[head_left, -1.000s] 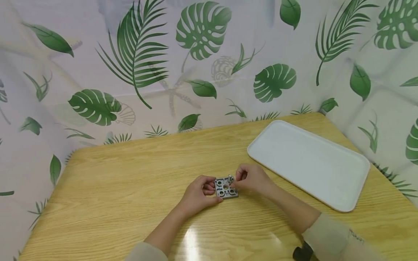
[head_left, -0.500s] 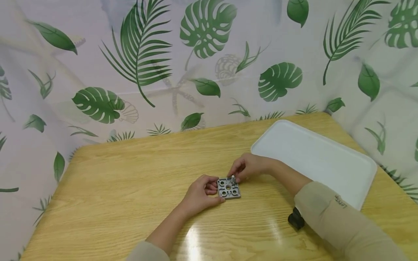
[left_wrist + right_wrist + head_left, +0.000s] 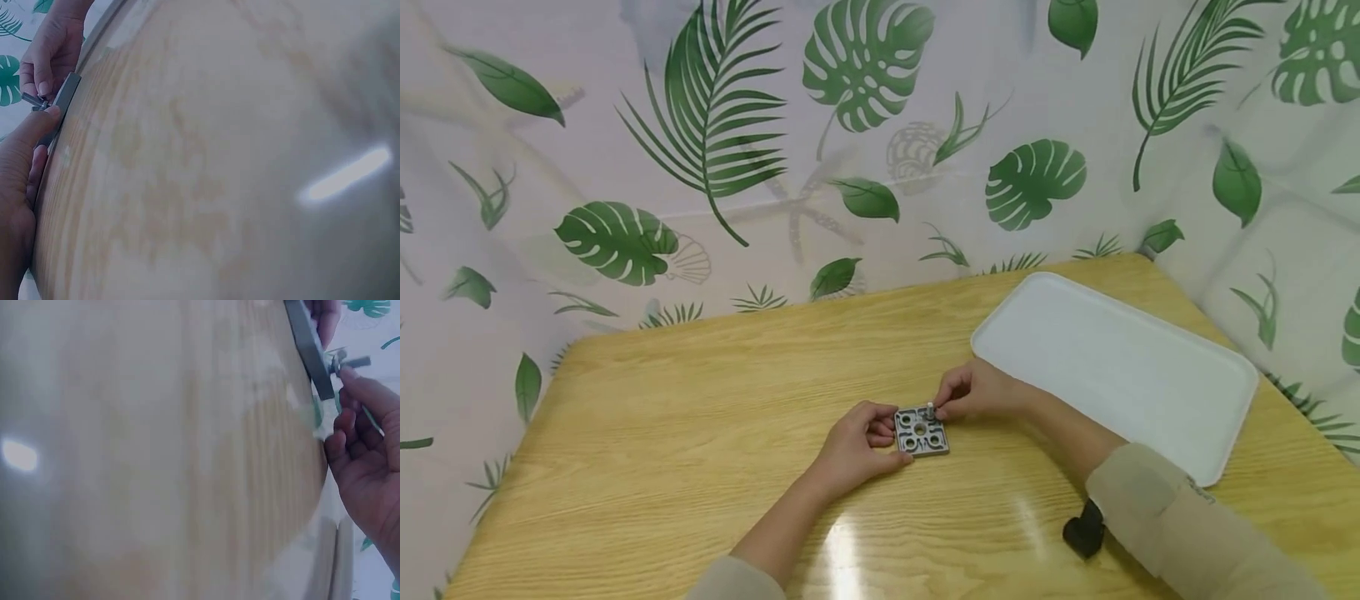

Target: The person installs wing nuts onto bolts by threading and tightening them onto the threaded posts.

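Observation:
A square grey metal plate (image 3: 922, 448) with several round holes lies flat on the wooden table. From its far right corner a small bolt (image 3: 930, 407) sticks up. My left hand (image 3: 853, 450) grips the plate by its left side, thumb at the near corner and fingers at the far one. At the bolt, thumb and forefinger of my right hand (image 3: 981, 390) pinch a small metal nut, partly hidden behind them. The right wrist view shows the thumb tip against the bolt's base, its shank (image 3: 359, 362) projecting past the thumb; the plate (image 3: 308, 345) appears edge-on.
A white rectangular tray (image 3: 1112, 375) sits at the back right of the wooden table (image 3: 715, 417), behind the right forearm. A black object (image 3: 1084, 530) is at the right sleeve. A leaf-patterned curtain (image 3: 737, 167) hangs behind the table.
My right hand has come from the right side of the bolt round to its far side, then back slightly toward the right, its fingers turning about it. The left hand keeps its grip on the plate.

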Motion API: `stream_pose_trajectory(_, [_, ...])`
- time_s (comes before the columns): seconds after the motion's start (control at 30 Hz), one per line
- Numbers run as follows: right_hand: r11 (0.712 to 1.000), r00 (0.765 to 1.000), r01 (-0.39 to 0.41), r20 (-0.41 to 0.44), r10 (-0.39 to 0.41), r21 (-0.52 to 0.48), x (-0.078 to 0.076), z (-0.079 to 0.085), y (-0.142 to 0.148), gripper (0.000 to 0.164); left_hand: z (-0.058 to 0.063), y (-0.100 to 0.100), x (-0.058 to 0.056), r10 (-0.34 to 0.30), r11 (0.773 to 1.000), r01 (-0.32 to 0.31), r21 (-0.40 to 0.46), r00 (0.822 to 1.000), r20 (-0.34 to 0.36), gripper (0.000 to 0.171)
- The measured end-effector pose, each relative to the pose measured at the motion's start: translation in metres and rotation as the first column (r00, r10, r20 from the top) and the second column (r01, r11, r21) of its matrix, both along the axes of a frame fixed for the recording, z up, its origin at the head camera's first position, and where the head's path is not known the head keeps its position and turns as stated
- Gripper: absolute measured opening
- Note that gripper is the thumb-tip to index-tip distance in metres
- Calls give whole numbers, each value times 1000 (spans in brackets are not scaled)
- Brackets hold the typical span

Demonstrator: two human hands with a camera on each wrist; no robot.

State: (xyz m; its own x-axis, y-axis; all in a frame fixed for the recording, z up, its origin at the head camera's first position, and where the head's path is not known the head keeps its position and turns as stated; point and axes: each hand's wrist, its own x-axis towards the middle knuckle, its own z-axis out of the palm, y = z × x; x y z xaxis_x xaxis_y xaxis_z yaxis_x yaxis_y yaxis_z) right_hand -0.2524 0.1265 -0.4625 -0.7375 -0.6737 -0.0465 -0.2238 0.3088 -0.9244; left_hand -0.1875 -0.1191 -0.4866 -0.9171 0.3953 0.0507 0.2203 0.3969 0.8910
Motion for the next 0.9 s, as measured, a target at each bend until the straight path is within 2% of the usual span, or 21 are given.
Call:
stream_pose_trajectory(0.13, [987, 986, 163, -39, -162, 1, 16, -5, -5, 10, -2, 0, 0, -2, 1000, 2, 4, 1000, -6, 60])
stream_pose_trajectory(0.23, [950, 948, 311, -82, -309, 14, 29, -8, -13, 9, -3, 0, 0, 6, 1000, -6, 7, 1000, -16, 60])
stream_pose_trajectory(0.33, [895, 891, 447, -105, -442, 19, 40, -7, -20, 8, -3, 0, -1, 8, 1000, -8, 18, 1000, -20, 60])
stream_pose_trajectory(0.43, [836, 833, 548, -105, -543, 29, 48, -7, -27, 8, -3, 1, -1, 6, 1000, -6, 20, 1000, -10, 60])
stream_pose_trajectory(0.57, [736, 737, 676, -24, -676, 35, 60, -6, -37, 9, -3, 1, -1, 5, 1000, -5, 23, 1000, -3, 60])
stream_pose_trajectory(0.67, [679, 678, 734, 39, -734, 23, 68, -4, -44, 10, -4, 1, -1, 6, 1000, -5, 26, 1000, -15, 60])
stream_pose_trajectory(0.73, [664, 664, 747, 22, -748, 26, 71, -4, -47, 11, -4, 1, -1, 7, 1000, -6, 21, 1000, -19, 60])
stream_pose_trajectory(0.9, [659, 660, 751, -92, -746, 39, 75, -4, -51, 12, -4, 1, -1, 3, 1000, -3, 4, 1000, -16, 60])
